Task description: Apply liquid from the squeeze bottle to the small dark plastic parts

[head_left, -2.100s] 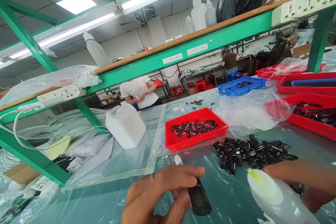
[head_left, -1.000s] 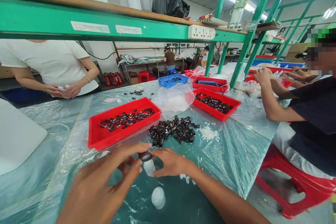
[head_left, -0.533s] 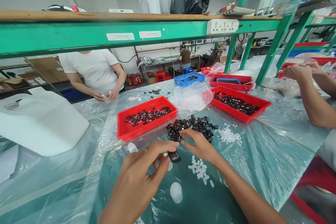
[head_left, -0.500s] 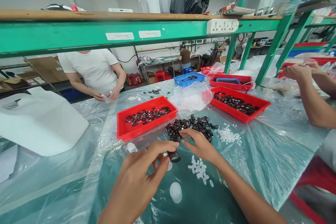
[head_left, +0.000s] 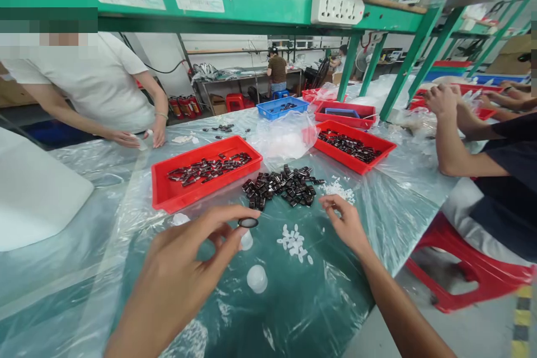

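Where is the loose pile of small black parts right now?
In the head view the pile of black parts lies on the plastic-covered table, centre frame, just right of the nearer red tray and beyond the right hand.

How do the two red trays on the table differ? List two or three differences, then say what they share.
The near tray lies just ahead of the left hand; the far tray lies further back, to the right. The black parts in the near tray cluster along its back half, leaving bare red floor in front, while the far tray's parts spread over most of its floor. The near tray looks larger, perhaps only because it is closer. Both are shallow, red, rectangular and hold small black parts.
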`<action>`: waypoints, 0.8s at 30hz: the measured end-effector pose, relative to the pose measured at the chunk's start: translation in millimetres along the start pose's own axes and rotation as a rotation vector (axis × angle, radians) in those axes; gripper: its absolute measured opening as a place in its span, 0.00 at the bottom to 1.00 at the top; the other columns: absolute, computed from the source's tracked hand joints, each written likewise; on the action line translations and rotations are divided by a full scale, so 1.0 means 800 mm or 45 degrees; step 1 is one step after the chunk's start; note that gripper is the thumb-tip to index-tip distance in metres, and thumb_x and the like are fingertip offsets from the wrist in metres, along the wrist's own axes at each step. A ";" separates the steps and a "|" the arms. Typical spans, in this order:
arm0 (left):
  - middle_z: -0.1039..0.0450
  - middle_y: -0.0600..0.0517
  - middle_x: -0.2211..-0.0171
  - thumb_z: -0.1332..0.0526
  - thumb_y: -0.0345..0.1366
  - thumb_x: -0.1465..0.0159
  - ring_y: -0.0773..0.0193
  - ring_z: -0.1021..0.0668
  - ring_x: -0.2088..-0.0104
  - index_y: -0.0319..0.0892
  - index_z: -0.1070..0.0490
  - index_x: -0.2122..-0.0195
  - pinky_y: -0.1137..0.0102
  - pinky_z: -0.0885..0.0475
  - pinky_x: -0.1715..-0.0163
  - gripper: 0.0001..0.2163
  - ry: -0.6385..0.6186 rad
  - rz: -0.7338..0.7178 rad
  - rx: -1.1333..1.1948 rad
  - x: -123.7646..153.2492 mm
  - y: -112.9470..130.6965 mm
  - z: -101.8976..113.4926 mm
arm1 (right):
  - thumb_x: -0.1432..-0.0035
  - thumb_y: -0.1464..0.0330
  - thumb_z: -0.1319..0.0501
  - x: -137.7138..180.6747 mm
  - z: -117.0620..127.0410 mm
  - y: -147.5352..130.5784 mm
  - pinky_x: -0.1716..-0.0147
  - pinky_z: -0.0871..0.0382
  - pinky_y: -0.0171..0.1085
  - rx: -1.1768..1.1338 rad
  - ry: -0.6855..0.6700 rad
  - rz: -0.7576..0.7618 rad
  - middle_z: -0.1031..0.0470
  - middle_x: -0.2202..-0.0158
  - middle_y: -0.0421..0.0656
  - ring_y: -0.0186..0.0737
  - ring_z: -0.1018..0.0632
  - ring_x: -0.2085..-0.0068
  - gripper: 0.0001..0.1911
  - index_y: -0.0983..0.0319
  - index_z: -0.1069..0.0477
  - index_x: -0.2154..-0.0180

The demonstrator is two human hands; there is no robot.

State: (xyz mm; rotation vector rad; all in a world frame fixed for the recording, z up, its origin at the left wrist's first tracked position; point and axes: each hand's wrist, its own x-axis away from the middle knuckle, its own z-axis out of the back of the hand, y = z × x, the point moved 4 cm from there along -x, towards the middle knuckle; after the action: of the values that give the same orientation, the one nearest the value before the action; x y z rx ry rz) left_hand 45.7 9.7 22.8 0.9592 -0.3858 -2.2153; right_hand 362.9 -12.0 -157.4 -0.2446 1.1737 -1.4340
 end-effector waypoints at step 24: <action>0.17 0.62 0.57 0.45 0.25 0.31 0.70 0.17 0.73 0.58 0.29 0.49 0.73 0.22 0.69 0.18 -0.054 -0.151 0.089 0.015 0.031 -0.006 | 0.30 0.68 0.42 -0.009 -0.012 -0.103 0.68 0.27 0.36 0.046 -0.481 0.254 0.26 0.63 0.42 0.36 0.25 0.67 0.05 0.60 0.30 0.61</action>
State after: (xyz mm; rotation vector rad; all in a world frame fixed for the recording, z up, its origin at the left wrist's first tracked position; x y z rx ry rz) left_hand 55.0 -16.6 26.3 0.9961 -0.4386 -2.3461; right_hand 306.5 -18.9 -96.5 -0.3470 0.8375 -1.1708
